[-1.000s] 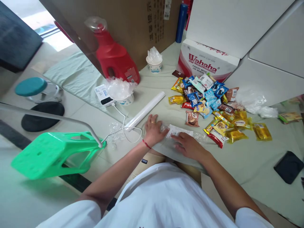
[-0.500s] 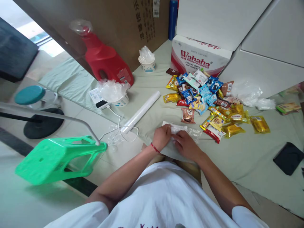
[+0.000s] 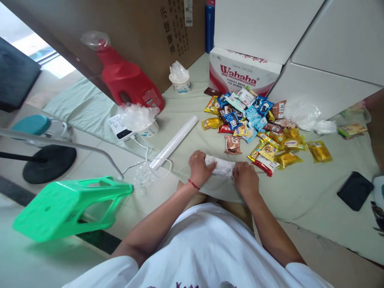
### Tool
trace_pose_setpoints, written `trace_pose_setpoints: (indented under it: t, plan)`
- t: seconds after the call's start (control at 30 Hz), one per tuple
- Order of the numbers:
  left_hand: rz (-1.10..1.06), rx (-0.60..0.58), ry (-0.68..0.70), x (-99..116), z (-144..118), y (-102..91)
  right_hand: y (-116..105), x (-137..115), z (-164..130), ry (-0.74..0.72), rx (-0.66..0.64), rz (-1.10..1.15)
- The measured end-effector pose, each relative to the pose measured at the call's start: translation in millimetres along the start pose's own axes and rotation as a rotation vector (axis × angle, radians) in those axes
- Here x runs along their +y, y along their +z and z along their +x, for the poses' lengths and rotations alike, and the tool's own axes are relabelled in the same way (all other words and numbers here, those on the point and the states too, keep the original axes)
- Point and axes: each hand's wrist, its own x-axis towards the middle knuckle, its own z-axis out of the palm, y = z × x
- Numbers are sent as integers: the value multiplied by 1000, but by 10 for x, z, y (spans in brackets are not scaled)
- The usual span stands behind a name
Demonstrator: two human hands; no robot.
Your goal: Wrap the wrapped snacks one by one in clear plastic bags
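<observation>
A small white oblong bundle, wrapped in clear crinkled plastic, lies on the pale green cloth in front of my body. My left hand is closed around its left end, thumb pressed on top. At its right end, my right hand pinches the bundle and plastic with thumb and fingers. What is inside the wrapping cannot be made out. Just beyond the hands sits a brown snack packet, and a heap of colourful snack packets spreads to the right. A white roll lies to the left.
Left of the roll are a paper cup with plastic bags, a white cable and a red jug. A green stool lies tipped on the floor. Behind the snacks stands a Wahaha box; a black pouch is far right.
My hands have moved apart, from close together over the plastic to the bundle's two ends. The bundle now shows between them, and the loose plastic at its right has been gathered in.
</observation>
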Motion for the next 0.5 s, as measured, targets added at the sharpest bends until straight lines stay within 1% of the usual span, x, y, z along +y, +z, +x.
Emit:
trace_pose_setpoints:
  t: [0.07, 0.1, 0.13, 0.17, 0.23, 0.3, 0.37, 0.43, 0.5]
  plan:
    - [-131, -4, 6, 30, -34, -11, -4, 0, -17, 54, -18, 121]
    - [-178, 16, 37, 54, -64, -22, 6, 8, -23, 77, -13, 233]
    - [-200, 47, 97, 85, -101, -31, 24, 15, -28, 103, 1, 382]
    - [-193, 79, 186, 121, -146, -34, 46, 15, -29, 133, 19, 566]
    - [-104, 98, 405, 204, -245, -11, 96, -19, -26, 200, 41, 999]
    - [20, 24, 612, 283, -332, 60, 138, -90, -19, 243, 9, 1402]
    - [116, -112, 746, 340, -380, 156, 168, -159, -18, 247, -87, 1677]
    - [140, -237, 775, 361, -372, 231, 192, -188, -21, 243, -166, 1798]
    - [56, -315, 729, 350, -321, 246, 219, -172, -24, 233, -189, 1826]
